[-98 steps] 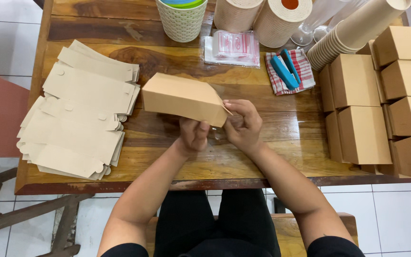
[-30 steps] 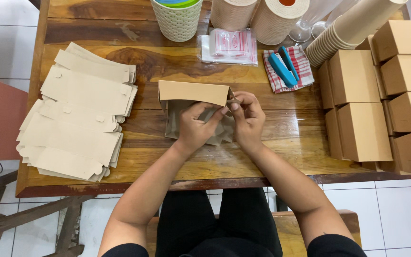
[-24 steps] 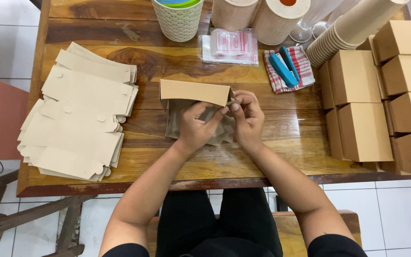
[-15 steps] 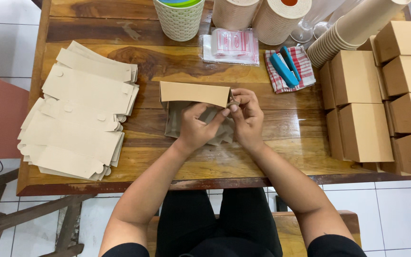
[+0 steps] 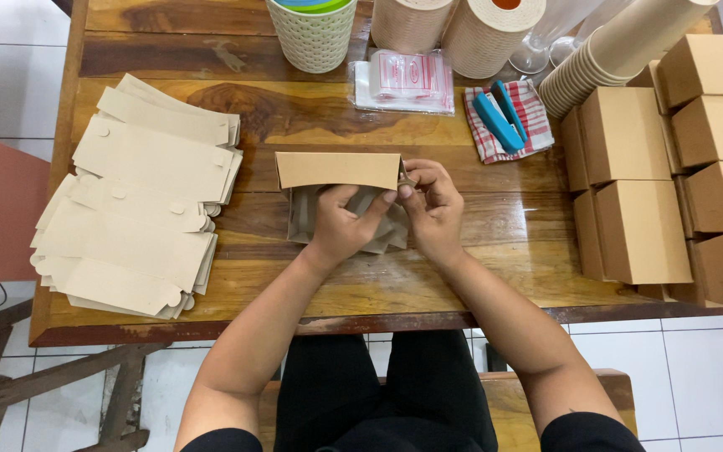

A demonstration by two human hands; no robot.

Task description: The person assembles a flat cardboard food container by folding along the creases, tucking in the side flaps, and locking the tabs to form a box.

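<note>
With both hands together, left hand [image 5: 340, 228] and right hand [image 5: 433, 209] pinching the brown box [image 5: 338, 172], tuck its 3 o'clock flap in gently and straight.

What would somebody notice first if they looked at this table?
Right in the middle, the left hand and right hand grip a brown cardboard box that is only half folded. To the left lies a big heap of flat box blanks, and to the right stand rows of finished brown boxes. Near the far edge, a blue stapler rests on a checked cloth.
</note>
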